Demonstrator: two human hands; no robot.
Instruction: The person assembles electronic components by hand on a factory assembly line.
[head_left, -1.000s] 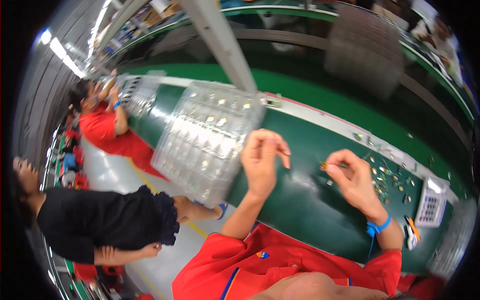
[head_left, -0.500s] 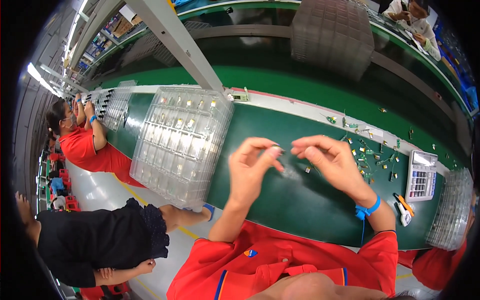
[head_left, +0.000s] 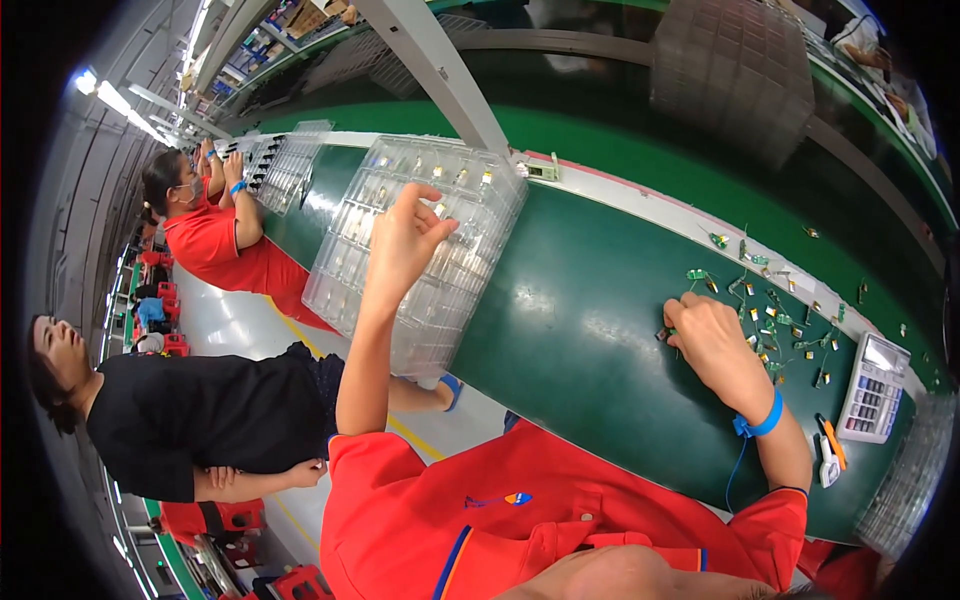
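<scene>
My left hand hovers over the near upper part of a stack of clear plastic compartment trays. Its fingers are curled toward the thumb, and what they hold, if anything, cannot be made out. Small white-and-yellow parts sit in some top compartments, such as this part. Down on the green bench my right hand is closed, with its fingertips on a small dark-edged circuit board. A blue wrist strap with a cord circles my right wrist. Beyond that hand lie several small green wired circuit boards.
At the right are a calculator, an orange-handled cutter and another clear tray stack. A grey metal post rises behind the left trays. A person in red works farther left; a person in black stands nearby.
My hands have parted from in front of me. The left moved left and up over the trays; the right moved right and down to the bench. The whole view has shifted slightly.
</scene>
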